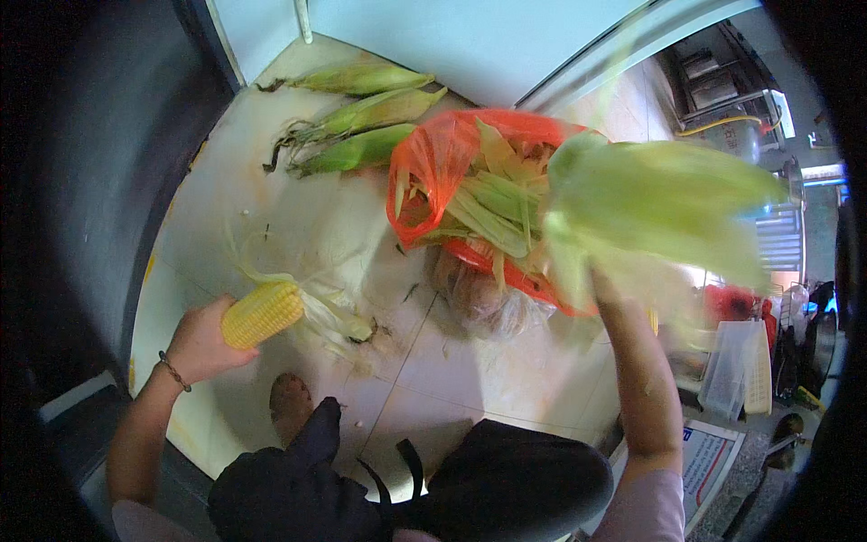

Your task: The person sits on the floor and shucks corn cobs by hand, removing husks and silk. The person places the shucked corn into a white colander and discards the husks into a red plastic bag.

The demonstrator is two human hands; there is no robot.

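Note:
My left hand (204, 341) is wrapped round an ear of corn (262, 314) with bare yellow kernels. Pale husk and silk (330, 303) trail from its far end over the floor. On the right, a large green corn husk (655, 199), smeared by motion, is up in the air at the end of my right arm. It covers most of my right hand (602, 282), which appears to grip it. Beside and partly behind that husk, an open red plastic bag (429, 181) is filled with peeled husks (497, 203).
Three unhusked ears of corn (361, 116) lie on the tiled floor (325, 217) near the white panel. A clear plastic bag (488, 303) rests against the red one. To the right are a clear plastic bin (727, 361) and a printed box (709, 461). A dark panel (99, 181) borders the left.

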